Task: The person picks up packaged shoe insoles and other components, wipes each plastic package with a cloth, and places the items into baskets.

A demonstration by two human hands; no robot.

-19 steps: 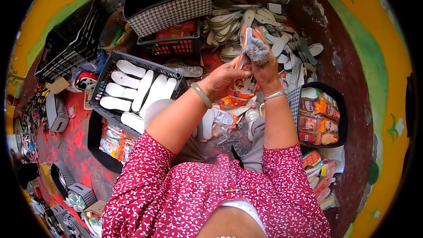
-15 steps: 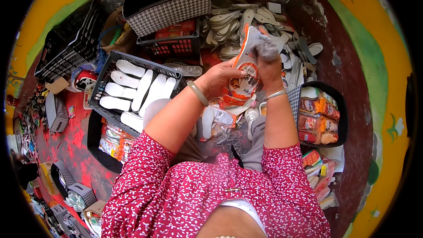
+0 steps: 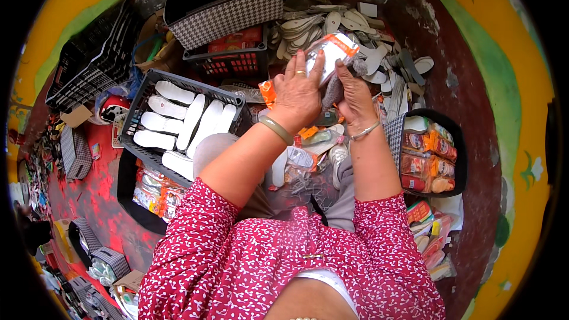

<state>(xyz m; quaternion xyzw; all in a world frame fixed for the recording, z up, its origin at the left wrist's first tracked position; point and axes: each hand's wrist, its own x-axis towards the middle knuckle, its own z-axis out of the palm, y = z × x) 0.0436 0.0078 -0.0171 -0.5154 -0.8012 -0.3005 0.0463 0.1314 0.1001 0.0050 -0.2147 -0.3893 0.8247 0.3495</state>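
Both my hands are raised in front of me around an orange, white and clear plastic packet (image 3: 339, 49), which lies tilted between them. My left hand (image 3: 298, 93) grips it from the near left, fingers laid across its face; its thumb is hidden. A fuzzy grey insole (image 3: 332, 90) sits at the packet's near side, apparently partly inside it. My right hand (image 3: 356, 96) pinches the insole and the packet's right edge, with the thumb pointing up. How far the insole lies within the plastic cannot be made out.
A dark crate (image 3: 139, 137) of white insoles stands left. Loose insoles (image 3: 296, 38) are heaped at the back, beside a houndstooth bin (image 3: 231, 16). Another bin (image 3: 455, 169) on the right holds orange packets. Packaged insoles (image 3: 302, 158) lie between my legs.
The packet has turned from upright to tilted, its top now leaning right. My left hand has shifted up across its face, and the fuzzy grey part sits lower between my hands.
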